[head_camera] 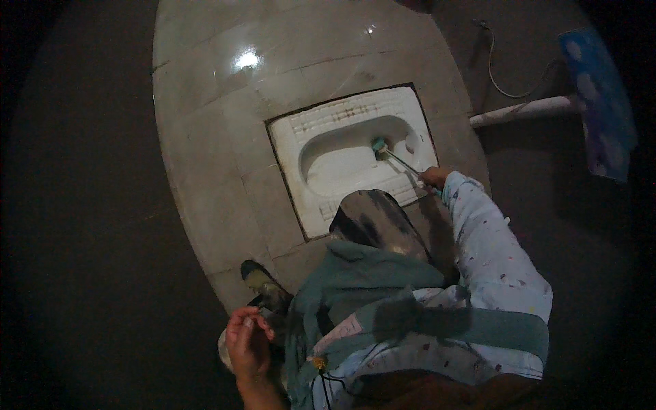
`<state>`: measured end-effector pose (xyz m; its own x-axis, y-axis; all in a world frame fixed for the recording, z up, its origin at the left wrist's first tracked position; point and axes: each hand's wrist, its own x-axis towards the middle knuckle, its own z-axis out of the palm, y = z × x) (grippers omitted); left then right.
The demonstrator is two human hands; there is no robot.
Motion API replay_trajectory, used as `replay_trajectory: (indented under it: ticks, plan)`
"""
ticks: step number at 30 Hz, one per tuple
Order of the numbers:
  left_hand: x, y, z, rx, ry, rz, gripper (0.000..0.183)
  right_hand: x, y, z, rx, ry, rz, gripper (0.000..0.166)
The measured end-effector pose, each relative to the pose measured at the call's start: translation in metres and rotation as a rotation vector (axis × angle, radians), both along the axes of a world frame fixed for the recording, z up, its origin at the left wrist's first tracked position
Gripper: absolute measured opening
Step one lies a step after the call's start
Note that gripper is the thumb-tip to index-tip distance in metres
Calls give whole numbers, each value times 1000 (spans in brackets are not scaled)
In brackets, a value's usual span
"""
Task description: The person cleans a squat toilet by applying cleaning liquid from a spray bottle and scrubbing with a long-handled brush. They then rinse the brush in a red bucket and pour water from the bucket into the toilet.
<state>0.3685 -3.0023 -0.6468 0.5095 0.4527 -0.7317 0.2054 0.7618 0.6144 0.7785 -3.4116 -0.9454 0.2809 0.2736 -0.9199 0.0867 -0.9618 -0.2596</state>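
Observation:
My right hand grips the handle of a toilet brush at the front right edge of a white ceramic squat toilet. The brush's green head is down in the basin, close to the drain end on the right. Brownish stains mark the ribbed foot rest on the far side. My left hand hangs low on the left, near my leg and shoe. Its fingers are loosely curled and I see nothing in them.
Wet, shiny floor tiles surround the toilet, with dark walls on both sides. From the right wall a white pipe sticks out beside a blue patterned cloth or sheet. A thin hose or cord hangs above it.

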Motion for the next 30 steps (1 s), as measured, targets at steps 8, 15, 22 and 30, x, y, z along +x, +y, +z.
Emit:
replay_trajectory:
  ticks: [8,15,22,30]
  plan:
    - [9,8,-2,-13,-14,-46,16,-62,18,-1,-43,-304,-152,18]
    - [14,-3,8,36,107,-36,20,12,28,82,-23,-803,474,27]
    - [31,-5,16,10,128,-64,20,50,-30,-6,-207,-727,190,20]
    - [19,-13,13,20,-1,-28,17,7,-22,45,-349,143,-41,35]
